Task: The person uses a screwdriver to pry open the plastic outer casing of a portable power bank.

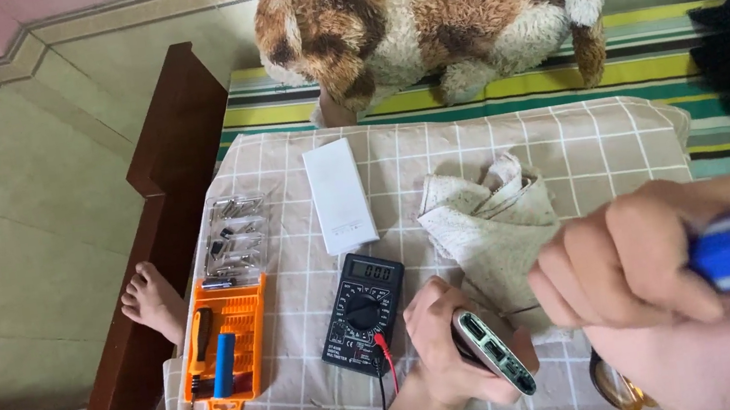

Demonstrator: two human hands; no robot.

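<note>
1. The left hand point(446, 341) is bare. It has no glove, ring or watch.
2. The left arm has no sleeve.
3. The right hand point(630, 258) is bare too, with no ring.
4. The right arm shows no sleeve.
5. One bare foot point(150, 302) has no sock or shoe.

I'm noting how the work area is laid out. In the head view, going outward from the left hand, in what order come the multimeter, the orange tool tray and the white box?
From the left hand:
1. Multimeter, just to its left.
2. White box, farther up the cloth.
3. Orange tool tray, at the far left edge.
</note>
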